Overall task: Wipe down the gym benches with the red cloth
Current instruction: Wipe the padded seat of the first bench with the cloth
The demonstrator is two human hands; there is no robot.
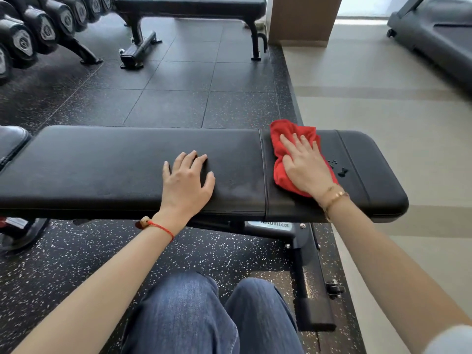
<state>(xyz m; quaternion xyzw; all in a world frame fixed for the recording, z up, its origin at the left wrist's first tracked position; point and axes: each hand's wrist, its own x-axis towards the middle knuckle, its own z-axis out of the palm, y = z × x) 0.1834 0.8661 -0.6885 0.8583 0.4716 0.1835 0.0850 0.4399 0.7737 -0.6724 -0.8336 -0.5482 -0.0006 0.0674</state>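
Mid-wipe on the near bench [102, 162]. Right hand [305, 166] lies flat, fingers spread, pressing the red cloth [281, 172] onto the pad's right end, just past the seam. Left hand [187, 178] is open, palm down, bracing on bare pad w/ nothing in it, at 9 o'clock from the cloth. Droplets [338, 168] sit at 3 o'clock of the cloth, probably next to sweep. Then the long left stretch. Second bench [191, 6] at 12 o'clock looks untouched.

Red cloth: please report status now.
Right hand flat on red cloth, near bench right end. Left hand open, bracing on pad. Nothing in the way.
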